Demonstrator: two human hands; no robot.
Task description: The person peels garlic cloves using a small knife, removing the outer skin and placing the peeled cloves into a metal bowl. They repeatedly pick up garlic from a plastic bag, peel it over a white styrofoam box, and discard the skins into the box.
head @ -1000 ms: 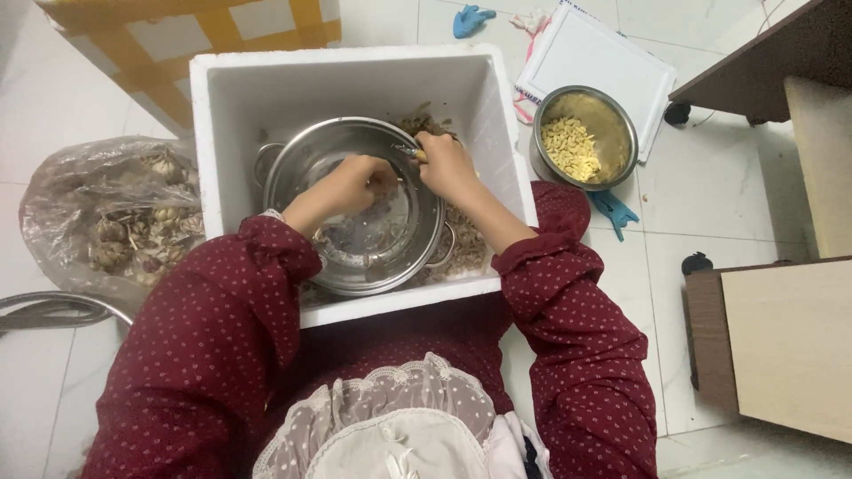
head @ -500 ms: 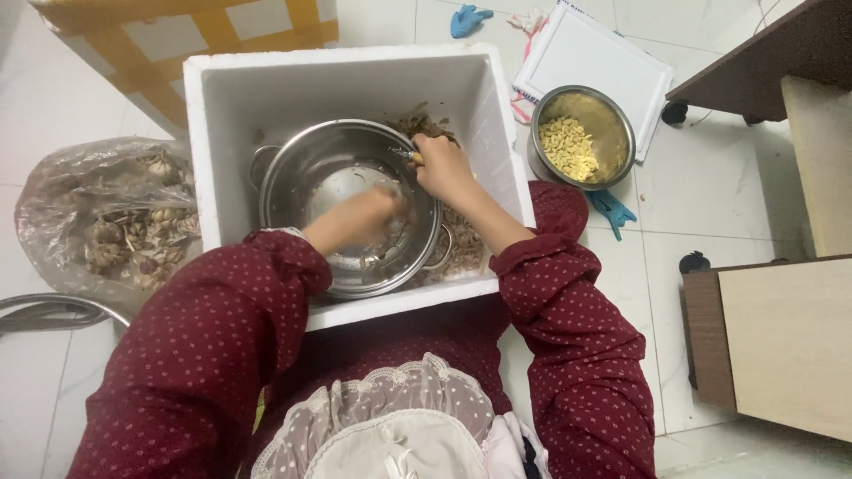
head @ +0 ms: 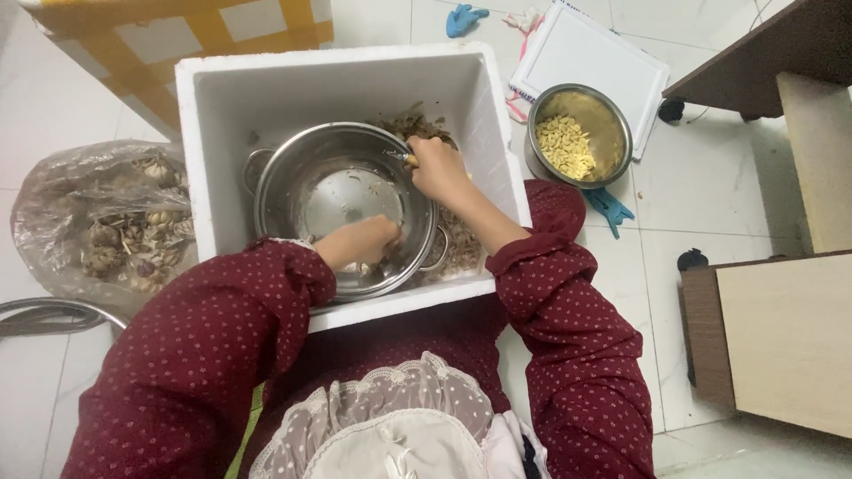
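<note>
The person sat on the white tiled floor with a white foam box in front of the lap. Inside the box stood a large steel pot with 2 side handles, filling most of the box's left and middle; dry papery husks lay in the strip between the pot and the box's right wall.

The left hand reached down into the pot near its front rim, fingers curled inward and low over the pot's bottom; it was probably gathering something small there, but the grasp itself was hidden by the back of the hand. The right hand rested at the pot's right rim, fingers bunched closed around a small pale piece, likely a garlic clove.

Just outside the box's right wall, on the floor, stood a smaller steel bowl holding peeled pale cloves, next to a white board. To the left of the box lay a clear plastic bag of unpeeled garlic bulbs. Both sleeves were dark red with small white dots.
</note>
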